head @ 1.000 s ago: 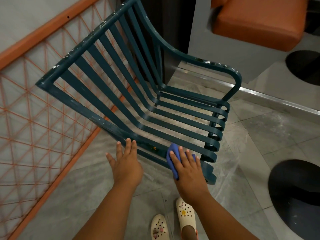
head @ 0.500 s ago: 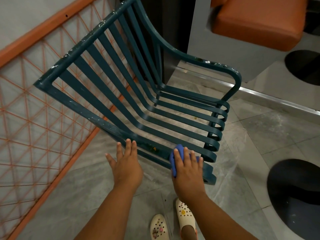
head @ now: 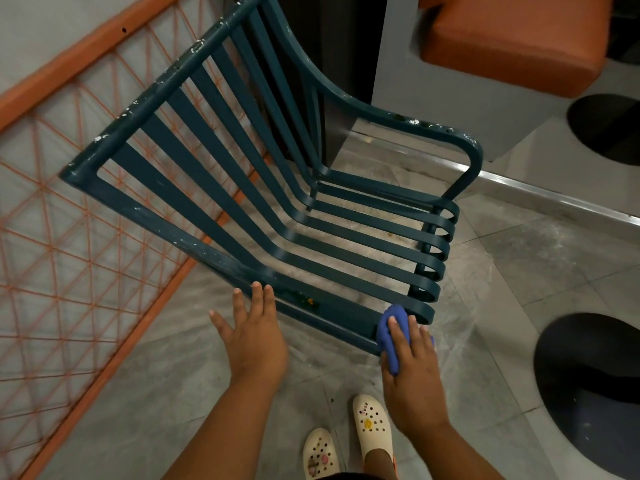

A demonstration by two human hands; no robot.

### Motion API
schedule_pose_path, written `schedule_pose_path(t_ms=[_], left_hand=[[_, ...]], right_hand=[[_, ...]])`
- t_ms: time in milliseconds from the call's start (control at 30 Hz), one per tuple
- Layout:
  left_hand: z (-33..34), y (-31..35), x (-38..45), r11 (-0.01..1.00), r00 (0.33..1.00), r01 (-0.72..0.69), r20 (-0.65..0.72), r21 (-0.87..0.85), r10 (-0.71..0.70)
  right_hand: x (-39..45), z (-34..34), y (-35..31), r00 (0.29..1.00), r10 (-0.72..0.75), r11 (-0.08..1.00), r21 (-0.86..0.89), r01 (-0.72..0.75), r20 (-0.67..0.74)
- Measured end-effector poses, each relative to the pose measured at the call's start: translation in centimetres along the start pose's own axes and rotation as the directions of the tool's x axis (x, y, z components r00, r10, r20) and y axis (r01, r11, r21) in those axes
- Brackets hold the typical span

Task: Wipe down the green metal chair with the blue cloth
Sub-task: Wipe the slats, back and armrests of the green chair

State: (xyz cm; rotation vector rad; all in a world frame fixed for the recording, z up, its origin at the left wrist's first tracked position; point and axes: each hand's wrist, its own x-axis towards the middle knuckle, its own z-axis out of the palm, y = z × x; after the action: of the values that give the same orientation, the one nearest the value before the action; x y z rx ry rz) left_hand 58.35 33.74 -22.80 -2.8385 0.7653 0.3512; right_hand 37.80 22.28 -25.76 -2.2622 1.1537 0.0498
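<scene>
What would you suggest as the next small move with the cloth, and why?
Probably draw the right hand and blue cloth back left along the chair rail: the cloth sits at its front end, and orange specks remain near the left hand.

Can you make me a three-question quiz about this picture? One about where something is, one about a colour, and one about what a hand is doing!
1. Where is the blue cloth?
A. on the orange cushion
B. on the near side bar of the green chair, at its front end
C. on the floor by the shoes

2. What colour are the shoes?
A. cream
B. red
C. black

3. What is the left hand doing?
A. squeezing the cloth
B. open, fingers spread, fingertips at the chair's bar
C. making a fist

Answers: 1 B, the right hand presses the cloth there. 2 A, both look cream with little charms. 3 B, it holds nothing.
</scene>
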Motion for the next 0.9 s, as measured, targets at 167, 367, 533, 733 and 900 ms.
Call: schedule_pose_path(t_ms=[167,367,533,733,900], left_hand=[[0.0,-0.1,0.0,1.0,1.0,0.006,-0.002,0.021,-0.006],[-0.1,-0.3,0.1,1.0,1.0,-0.02,-0.009,0.0,0.02],[-0.2,-1.0,-0.1,0.996,0.999,-0.048,-0.023,-0.073,0.046],[-0.1,-2.0,-0.7,0.987,0.999,-0.025,-0.044,-0.159,0.018],[0.2,-3.4,-1.1,0.98,1.0,-0.005,-0.023,-0.198,0.0]], right_hand=[[-1.0,0.0,0.8,1.0,-0.017,0.997,0.076,0.017,0.01],[-0.6,0.7,-0.5,0.992,0.106,0.993,0.062,-0.102,-0.072],[1.7,1.4,-5.9,0.982,-0.186,0.981,0.045,0.186,0.003],[6.0,2.7,-13.7,0.924,-0.357,0.933,0.09,0.348,0.138],[5.9,3.2,-10.5,0.87,-0.428,0.839,-0.25,0.483,0.245]])
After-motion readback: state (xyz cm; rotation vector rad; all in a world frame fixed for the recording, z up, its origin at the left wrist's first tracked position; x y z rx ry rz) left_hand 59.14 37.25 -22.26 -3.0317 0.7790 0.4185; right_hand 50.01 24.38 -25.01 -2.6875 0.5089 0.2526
